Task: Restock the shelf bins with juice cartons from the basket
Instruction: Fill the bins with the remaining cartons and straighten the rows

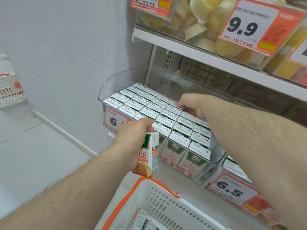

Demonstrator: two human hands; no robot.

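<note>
Our left hand [132,135] has its grip closed around a juice carton [148,155], held upright just above the basket [149,196] and in front of the clear shelf bin [116,80]. Our right hand [192,103] curls its fingers onto the packed cartons [149,103] inside; we cannot tell whether it holds one.

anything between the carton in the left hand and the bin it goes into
Yes: the bin's top layer looks packed with cartons, no open slot visible. The right hand rests on them. The held carton sits at the front edge, gripped by the left hand.
</note>
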